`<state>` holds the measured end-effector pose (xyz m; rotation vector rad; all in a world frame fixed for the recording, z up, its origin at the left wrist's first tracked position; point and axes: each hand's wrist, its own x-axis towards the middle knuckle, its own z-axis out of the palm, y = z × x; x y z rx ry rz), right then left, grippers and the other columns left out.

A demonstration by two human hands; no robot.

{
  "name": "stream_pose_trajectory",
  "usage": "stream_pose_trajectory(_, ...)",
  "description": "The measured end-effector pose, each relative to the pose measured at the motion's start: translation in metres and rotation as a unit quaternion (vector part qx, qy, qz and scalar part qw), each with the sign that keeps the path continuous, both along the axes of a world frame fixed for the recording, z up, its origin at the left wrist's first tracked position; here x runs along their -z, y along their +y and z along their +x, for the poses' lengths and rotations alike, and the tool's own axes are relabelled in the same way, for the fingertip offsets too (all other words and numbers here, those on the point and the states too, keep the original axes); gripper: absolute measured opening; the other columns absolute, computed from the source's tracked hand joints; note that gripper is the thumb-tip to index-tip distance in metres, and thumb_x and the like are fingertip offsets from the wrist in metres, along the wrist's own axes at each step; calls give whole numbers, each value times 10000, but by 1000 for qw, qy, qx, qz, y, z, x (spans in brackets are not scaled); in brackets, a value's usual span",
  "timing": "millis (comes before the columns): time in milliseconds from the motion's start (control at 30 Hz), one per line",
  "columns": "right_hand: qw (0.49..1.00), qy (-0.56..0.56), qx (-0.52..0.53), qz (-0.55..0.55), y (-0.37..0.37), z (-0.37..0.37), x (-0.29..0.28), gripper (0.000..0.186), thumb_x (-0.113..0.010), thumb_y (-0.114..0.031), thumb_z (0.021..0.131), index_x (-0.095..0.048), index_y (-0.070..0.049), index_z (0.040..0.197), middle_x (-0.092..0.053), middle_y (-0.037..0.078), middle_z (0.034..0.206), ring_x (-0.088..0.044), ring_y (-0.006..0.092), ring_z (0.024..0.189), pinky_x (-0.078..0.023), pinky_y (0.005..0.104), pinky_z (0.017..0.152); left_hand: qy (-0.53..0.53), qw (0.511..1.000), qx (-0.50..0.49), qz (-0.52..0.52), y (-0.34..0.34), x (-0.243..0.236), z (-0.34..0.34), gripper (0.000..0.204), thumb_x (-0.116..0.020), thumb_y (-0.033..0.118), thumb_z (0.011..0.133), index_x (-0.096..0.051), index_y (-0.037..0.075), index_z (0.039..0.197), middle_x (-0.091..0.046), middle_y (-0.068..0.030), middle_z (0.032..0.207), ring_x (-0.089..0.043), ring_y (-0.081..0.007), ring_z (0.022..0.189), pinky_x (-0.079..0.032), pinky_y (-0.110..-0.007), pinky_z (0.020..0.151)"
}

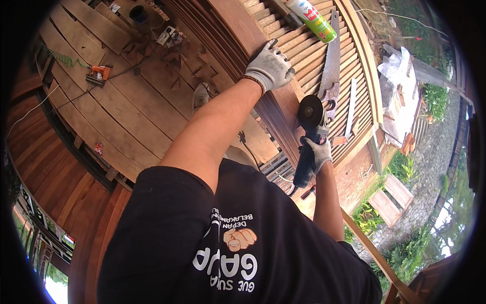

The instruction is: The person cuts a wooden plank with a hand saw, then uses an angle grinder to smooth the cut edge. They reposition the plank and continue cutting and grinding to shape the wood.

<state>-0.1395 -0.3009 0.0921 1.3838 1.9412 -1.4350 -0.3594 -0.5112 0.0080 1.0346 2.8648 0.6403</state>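
My left hand (269, 68), in a pale work glove with dark fingertips, lies on a brown wooden board (248, 31) beside a slatted panel (304, 66). Its fingers are apart, with nothing visible in them. My gloved right hand (319, 154) is closed round the body of a dark angle grinder (305, 166). The grinder's round dark disc (310, 110) is near the board's right edge; whether it touches the wood I cannot tell. A handsaw (332, 63) lies on the slats just past the grinder. Above it rests a green and white canister (315, 21).
A white strip (351, 107) lies on the slats at right. On the plank floor at left are an orange nail gun (98, 73) with a green coiled hose (61, 54), several wood offcuts (174, 81) and a dark bucket (137, 14). White plastic sheeting (397, 76) lies outside.
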Motion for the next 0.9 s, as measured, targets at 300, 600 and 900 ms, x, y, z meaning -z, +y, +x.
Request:
stream_pose_trajectory(300, 1000, 20, -18, 10, 6, 29, 8, 372, -784, 61, 828, -617, -37, 1145, -700, 124, 886, -717, 266, 660, -617, 380, 573, -2, 1000, 7, -9, 0, -1, -3, 441, -459, 434, 1012, -777, 127, 1008, -750, -104, 1077, -646, -262, 1143, -266, -460, 1235)
stream_pose_trajectory(600, 994, -37, -78, 63, 15, 65, 18, 423, -906, -165, 762, -680, -17, 1087, -735, 83, 947, -702, 179, 789, -570, 346, 701, -4, 1000, 1, -11, -3, -7, -2, 464, -467, 449, 1005, -791, 118, 979, -755, -98, 1080, -643, -242, 1154, -268, -447, 1232)
stream_pose_trajectory(900, 980, -40, -153, 119, 1, 84, -7, 544, -920, -234, 722, -668, -26, 1157, -745, 101, 1018, -710, 201, 899, -575, 361, 818, -5, 1000, -9, -2, -7, -13, -2, 443, -497, 448, 994, -801, 129, 951, -762, -79, 1049, -637, -237, 1163, -272, -440, 1227)
